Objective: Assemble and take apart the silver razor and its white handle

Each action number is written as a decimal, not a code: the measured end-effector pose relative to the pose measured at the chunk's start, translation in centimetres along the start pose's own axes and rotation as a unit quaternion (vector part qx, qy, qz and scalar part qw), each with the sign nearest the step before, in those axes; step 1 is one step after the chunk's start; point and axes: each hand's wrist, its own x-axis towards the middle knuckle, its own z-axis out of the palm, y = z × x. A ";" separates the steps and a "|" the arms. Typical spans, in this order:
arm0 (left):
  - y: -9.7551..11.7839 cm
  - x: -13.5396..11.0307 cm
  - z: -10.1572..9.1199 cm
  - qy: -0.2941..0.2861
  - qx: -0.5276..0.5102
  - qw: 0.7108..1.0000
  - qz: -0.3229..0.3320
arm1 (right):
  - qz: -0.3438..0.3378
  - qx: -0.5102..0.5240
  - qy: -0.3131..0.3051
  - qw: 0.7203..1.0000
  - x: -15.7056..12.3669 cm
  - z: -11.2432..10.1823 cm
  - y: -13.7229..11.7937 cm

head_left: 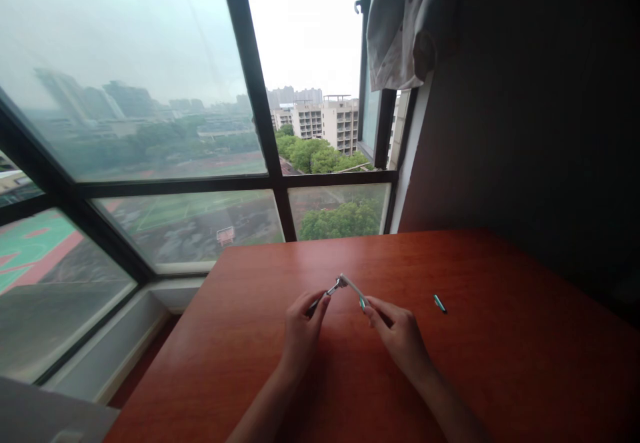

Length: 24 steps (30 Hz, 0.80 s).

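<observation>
Both my hands are over the middle of a reddish wooden table [500, 363]. My left hand [303, 326] pinches the dark handle of a razor [334, 288], whose metal neck points up and right. My right hand [397, 333] pinches the near end of the razor's pale head [353, 286], which has a teal tip by my fingers. The handle's neck and the head meet between my hands, just above the tabletop. A small teal piece [440, 304] lies on the table to the right of my right hand, apart from it.
A large dark-framed window [260, 96] rises behind the table, its sill to the left. A pale cloth [400, 30] hangs at the upper right beside a dark wall [540, 110]. The table's left edge drops to the floor.
</observation>
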 end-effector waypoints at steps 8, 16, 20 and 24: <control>0.2 0.0 -0.1 0.015 -0.005 1.000 -0.009 | 0.012 -0.007 0.004 1.000 0.1 -0.3 -0.2; 0.2 0.0 0.0 -0.002 0.007 1.000 0.009 | 0.007 -0.009 0.010 1.000 -0.1 0.0 0.0; 0.1 0.0 0.0 0.001 0.009 1.000 0.005 | 0.004 -0.003 0.005 1.000 -0.1 0.1 0.2; 0.2 0.0 0.0 -0.003 0.005 1.000 0.006 | 0.002 -0.002 0.006 1.000 -0.1 0.1 0.3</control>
